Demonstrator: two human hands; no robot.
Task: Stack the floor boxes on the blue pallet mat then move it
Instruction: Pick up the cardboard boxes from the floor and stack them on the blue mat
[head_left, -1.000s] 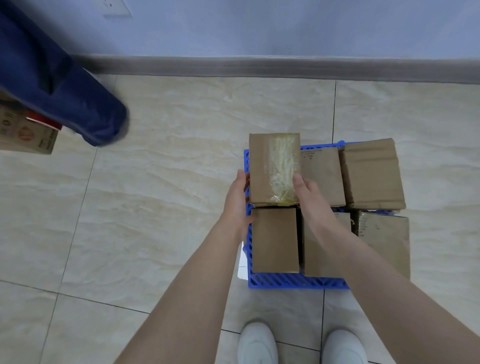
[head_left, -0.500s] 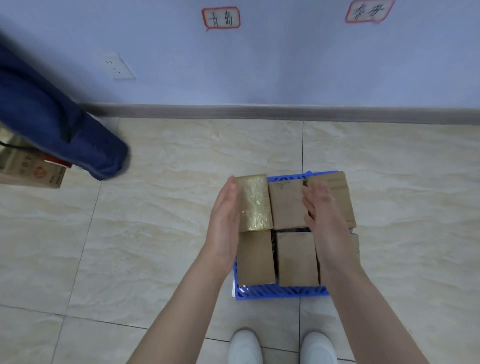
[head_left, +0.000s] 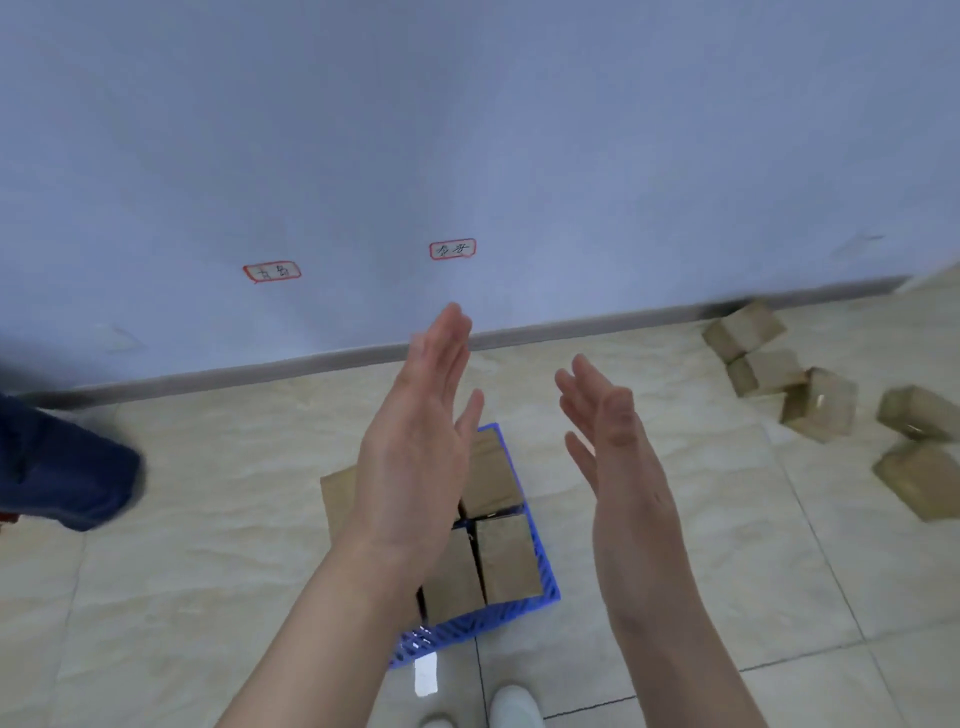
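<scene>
Now both hands, left (head_left: 415, 457) and right (head_left: 613, 447), hover apart with straight fingers, holding nothing, above the blue pallet mat (head_left: 540, 545). Boxes (head_left: 506, 556) sit packed on it; more floor boxes (head_left: 821, 402) lie scattered well to the right.

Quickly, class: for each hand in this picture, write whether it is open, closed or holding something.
Left hand: open, fingers straight, holding nothing.
Right hand: open, fingers relaxed, holding nothing.
</scene>
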